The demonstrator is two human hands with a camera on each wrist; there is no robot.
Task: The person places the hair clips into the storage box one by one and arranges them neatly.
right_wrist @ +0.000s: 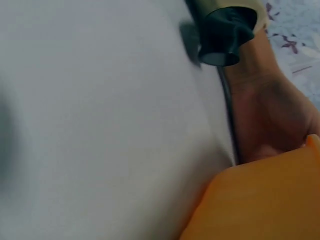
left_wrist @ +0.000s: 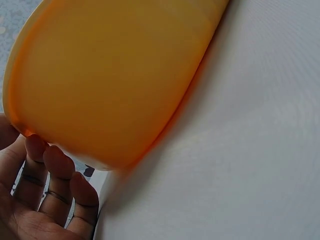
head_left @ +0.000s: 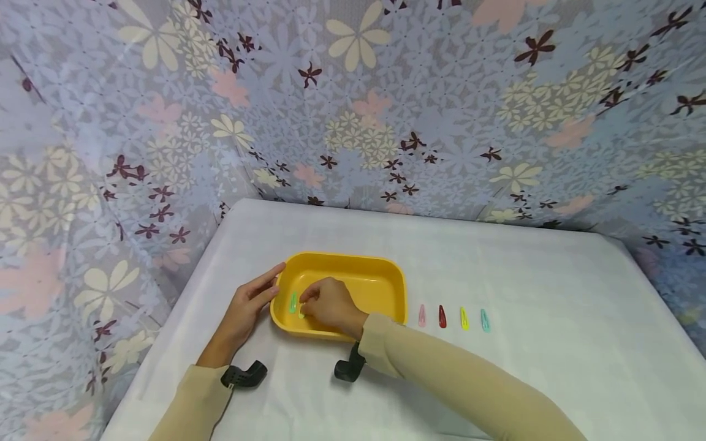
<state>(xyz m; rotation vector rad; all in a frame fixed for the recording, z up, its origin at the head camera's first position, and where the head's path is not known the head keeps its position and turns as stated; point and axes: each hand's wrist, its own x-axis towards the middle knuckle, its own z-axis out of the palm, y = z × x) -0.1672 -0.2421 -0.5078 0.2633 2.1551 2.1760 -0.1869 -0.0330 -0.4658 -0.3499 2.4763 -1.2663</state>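
Note:
A yellow tray (head_left: 380, 263) sits on the white-covered table. My left hand (head_left: 245, 310) holds its left end, fingertips and thumb at the rim; in the left wrist view several fingertips (left_wrist: 59, 162) bend against the outer wall. My right hand (head_left: 331, 304) reaches down into the tray, thumb and fingers pinching a pale yellow snap hair clip (head_left: 301, 312) near the tray floor, partly hidden by the fingers. Just left of it lies a green hair clip (head_left: 293, 302). In the right wrist view, the tray wall (right_wrist: 265, 200) hides the fingers of the right hand.
Right of the tray, a row of hair clips lies on the tablecloth (head_left: 551, 343): pink (head_left: 421, 316), red (head_left: 442, 316), bright yellow (head_left: 464, 318) and teal (head_left: 485, 320). A flowered curtain (head_left: 353, 122) hangs behind the table and along its left side.

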